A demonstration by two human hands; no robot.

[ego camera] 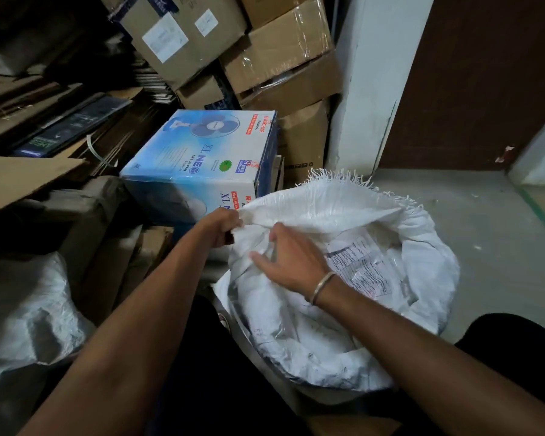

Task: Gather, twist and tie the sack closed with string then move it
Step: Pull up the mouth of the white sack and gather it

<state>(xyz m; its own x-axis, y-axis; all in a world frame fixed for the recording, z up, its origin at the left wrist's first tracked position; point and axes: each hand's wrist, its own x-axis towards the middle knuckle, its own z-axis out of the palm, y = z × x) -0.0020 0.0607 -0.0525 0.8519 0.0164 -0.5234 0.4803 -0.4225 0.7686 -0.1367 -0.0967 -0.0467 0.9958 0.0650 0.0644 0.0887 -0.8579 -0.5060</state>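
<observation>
A blue fan box (pixel 199 162) is set before stacked cartons (pixel 274 55), flanked rightward by a white pillar (pixel 359 89) and brown door (pixel 472 73).

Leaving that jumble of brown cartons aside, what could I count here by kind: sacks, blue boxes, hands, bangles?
White sacks: 2, the open sack and a second sack at lower left
Blue fan box: 1
Hands: 2, the left hand gripping the open sack's edge, the right hand on its fabric
Bangle: 1
Total: 6
</observation>
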